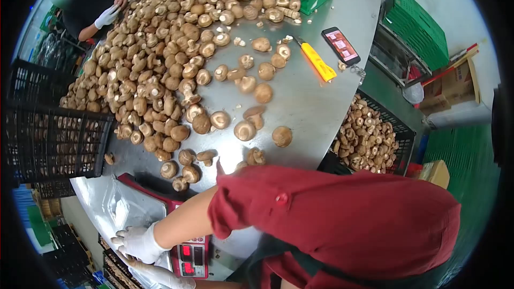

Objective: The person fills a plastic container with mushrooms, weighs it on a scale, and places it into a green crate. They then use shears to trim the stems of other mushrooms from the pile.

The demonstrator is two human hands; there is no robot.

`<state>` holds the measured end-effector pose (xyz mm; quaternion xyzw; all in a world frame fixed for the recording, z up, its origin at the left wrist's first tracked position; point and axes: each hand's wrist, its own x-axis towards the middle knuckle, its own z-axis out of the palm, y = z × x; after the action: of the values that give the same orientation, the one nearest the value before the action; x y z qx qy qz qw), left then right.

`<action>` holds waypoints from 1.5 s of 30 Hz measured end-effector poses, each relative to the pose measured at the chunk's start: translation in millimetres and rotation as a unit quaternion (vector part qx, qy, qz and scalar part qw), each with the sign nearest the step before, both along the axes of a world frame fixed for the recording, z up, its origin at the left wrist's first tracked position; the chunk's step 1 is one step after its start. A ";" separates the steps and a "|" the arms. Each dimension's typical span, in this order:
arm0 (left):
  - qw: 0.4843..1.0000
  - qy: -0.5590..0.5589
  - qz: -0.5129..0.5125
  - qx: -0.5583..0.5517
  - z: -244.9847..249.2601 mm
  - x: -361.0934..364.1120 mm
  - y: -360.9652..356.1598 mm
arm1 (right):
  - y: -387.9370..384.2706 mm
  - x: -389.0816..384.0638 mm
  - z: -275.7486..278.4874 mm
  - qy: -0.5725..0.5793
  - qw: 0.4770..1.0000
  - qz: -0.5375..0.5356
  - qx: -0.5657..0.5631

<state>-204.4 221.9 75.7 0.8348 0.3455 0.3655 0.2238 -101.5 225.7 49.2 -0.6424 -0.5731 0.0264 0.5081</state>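
My right hand [142, 243], in a white glove, reaches over the near end of a red scale [193, 257] with its fingers stretched out and a little bent. Just below it is my left hand [160, 275], also gloved in white, with its fingers extended beside the right one. Both hands are next to clear plastic [126, 208] lying on the scale's pan. Nothing can be made out in either palm. Loose mushrooms [179, 174] rest on the metal table [300, 109] beyond the scale.
A large mushroom pile [155, 59] covers the far side. Black crates [56, 142] stand at left, another crate [409, 147] at right. A yellow knife [318, 63] and a phone [341, 46] lie on the table. A co-worker's gloved hand [107, 16] is at top left.
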 end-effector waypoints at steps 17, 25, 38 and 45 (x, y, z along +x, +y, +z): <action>0.924 0.056 -0.313 0.213 -1.2 144.7 -171.0 | -500.5 196.0 -88.0 -0.053 0.884 -0.414 -0.209; 0.745 0.208 -0.610 0.171 -67.5 274.0 -280.8 | -513.4 167.7 -50.1 0.431 0.847 -0.270 0.158; 0.765 0.274 -0.581 0.045 -63.1 244.2 -292.7 | -562.6 211.1 -96.0 0.628 0.716 -0.135 0.273; 0.767 0.232 -0.586 0.116 -54.1 222.3 -275.0 | -519.5 282.2 -60.4 0.027 0.851 -0.468 -0.236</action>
<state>17.9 -53.2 21.5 0.9540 -0.2152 -0.0038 0.2089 180.7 -293.7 -11.2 -0.9343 -0.1667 -0.0627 0.3089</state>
